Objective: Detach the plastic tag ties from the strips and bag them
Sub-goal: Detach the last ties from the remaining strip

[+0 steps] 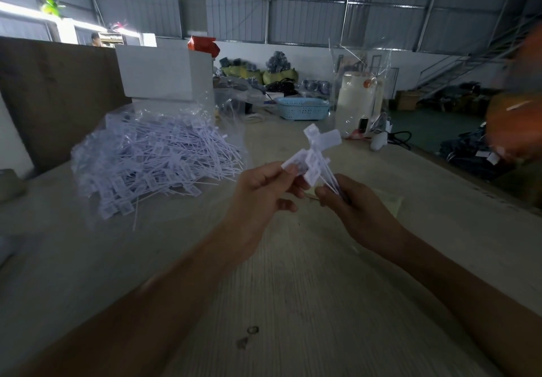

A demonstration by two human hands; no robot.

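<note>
Both forearms reach in over the pale table (308, 288). I note the left hand (261, 192) pinching a flat tag head and the right hand (352, 203) gripping the thin tails of one small bunch of tag ties (315, 156), held above the table. Loose ties lie heaped in a clear bag (152, 156) to the left.

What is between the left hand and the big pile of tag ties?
Only bare table in the head view, between the left hand and the pile of tag ties.
</note>
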